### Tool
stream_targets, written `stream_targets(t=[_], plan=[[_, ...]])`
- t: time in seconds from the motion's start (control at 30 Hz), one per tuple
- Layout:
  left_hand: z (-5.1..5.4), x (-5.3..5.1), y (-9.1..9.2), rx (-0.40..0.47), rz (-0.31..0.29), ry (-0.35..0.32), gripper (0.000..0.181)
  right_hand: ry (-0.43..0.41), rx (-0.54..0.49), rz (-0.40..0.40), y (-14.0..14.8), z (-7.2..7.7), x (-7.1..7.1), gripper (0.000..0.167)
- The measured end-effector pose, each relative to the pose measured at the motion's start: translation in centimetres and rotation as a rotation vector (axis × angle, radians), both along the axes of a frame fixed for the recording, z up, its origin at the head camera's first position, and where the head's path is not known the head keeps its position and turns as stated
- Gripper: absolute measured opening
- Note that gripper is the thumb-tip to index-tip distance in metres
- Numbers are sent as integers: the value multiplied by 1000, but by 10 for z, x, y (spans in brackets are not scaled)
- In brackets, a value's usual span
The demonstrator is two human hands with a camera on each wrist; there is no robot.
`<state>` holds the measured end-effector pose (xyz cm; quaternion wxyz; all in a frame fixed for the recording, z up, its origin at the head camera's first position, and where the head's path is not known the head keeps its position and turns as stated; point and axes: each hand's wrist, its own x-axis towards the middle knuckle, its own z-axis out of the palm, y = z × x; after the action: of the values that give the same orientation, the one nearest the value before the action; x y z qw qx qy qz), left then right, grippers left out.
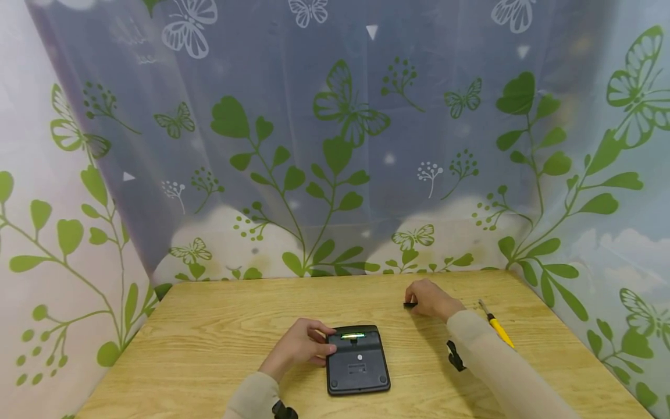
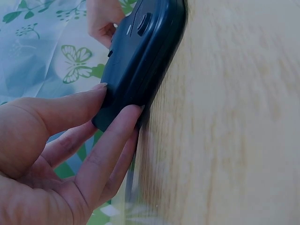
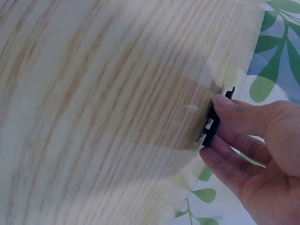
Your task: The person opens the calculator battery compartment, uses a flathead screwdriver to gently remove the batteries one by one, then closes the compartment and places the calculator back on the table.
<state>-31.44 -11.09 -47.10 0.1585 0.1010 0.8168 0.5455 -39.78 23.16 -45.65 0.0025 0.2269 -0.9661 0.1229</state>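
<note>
A black calculator (image 1: 366,372) lies face down on the wooden table, its battery slot uncovered. Inside the slot sits a greenish, shiny battery (image 1: 353,336). My left hand (image 1: 303,344) grips the calculator's left edge near the slot, the thumb on its back and the fingers along its side, as the left wrist view also shows. Further back and to the right, my right hand (image 1: 430,299) pinches a small black battery cover (image 3: 213,119) between thumb and fingers. In the right wrist view the cover is close to the tabletop; whether it touches is unclear.
A screwdriver with a yellow and black handle (image 1: 501,330) lies on the table (image 1: 235,343) to the right of my right forearm. Tiny dark specks, perhaps screws, are near its tip. A curtain (image 1: 335,174) printed with leaves and butterflies stands behind the table and at both sides.
</note>
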Motion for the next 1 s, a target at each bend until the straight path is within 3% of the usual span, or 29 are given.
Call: stream_targets(t=[0.2, 0.53, 1.0], plan=[[0, 0, 0, -2, 5, 0, 38, 11, 1, 40, 0, 4, 3, 16], [-1, -1, 0, 7, 1, -6, 37, -17, 33, -2, -3, 4, 5, 24], [-1, 0, 0, 16, 0, -10, 37, -2, 55, -30, 19, 30, 27, 30]])
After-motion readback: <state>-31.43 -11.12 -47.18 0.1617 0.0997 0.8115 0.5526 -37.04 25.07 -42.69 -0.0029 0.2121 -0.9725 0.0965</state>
